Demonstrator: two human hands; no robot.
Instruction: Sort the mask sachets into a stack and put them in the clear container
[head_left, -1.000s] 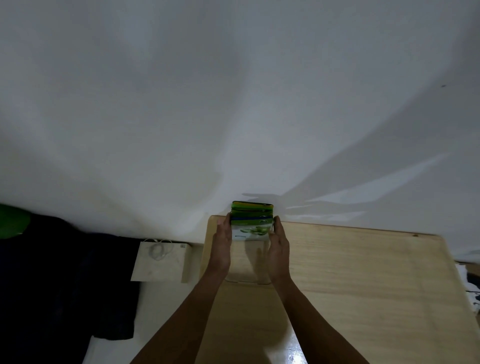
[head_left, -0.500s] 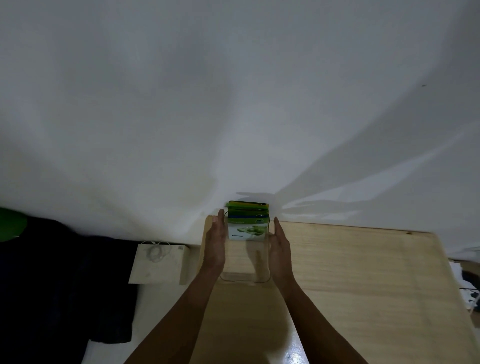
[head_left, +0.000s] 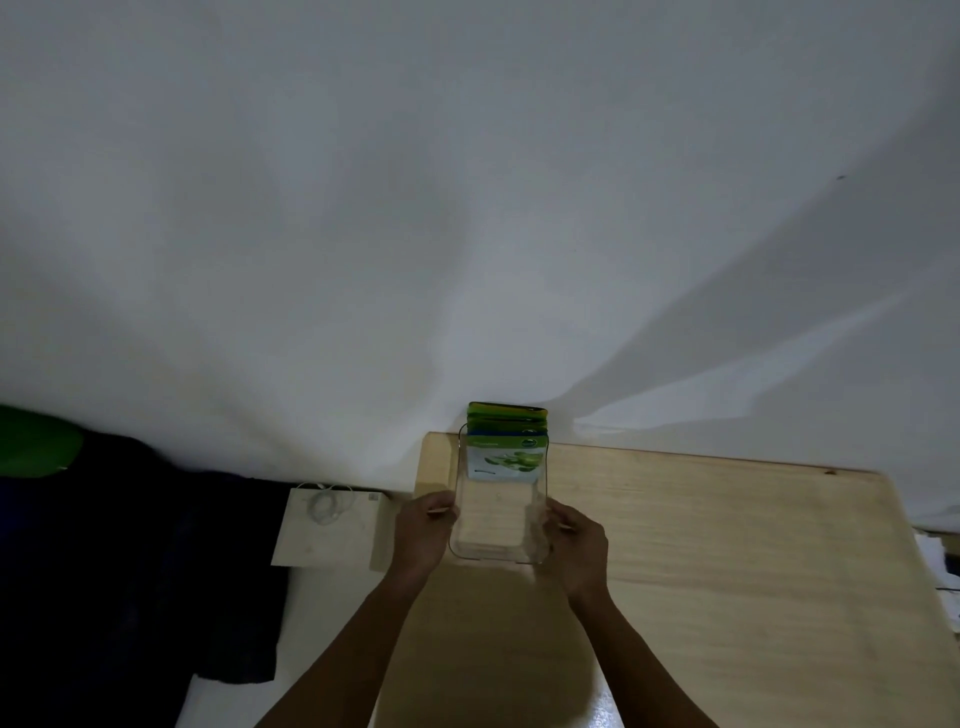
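A stack of green and white mask sachets (head_left: 507, 440) stands upright at the far end of the clear container (head_left: 498, 556), which rests on the wooden table (head_left: 727, 545) near its far left corner. My left hand (head_left: 423, 535) grips the container's near left wall. My right hand (head_left: 576, 545) grips its near right wall. The front sachet shows a green leaf picture; the ones behind show only their green and blue top edges.
A white wall rises right behind the table. Left of the table, lower down, sits a small white box (head_left: 332, 525) with a coiled cable on top. Dark cloth (head_left: 130, 571) and a green object (head_left: 36, 441) lie further left.
My hands have slid back from the sachets' sides to the near end of the container. The sachets stay standing in the container's far end.
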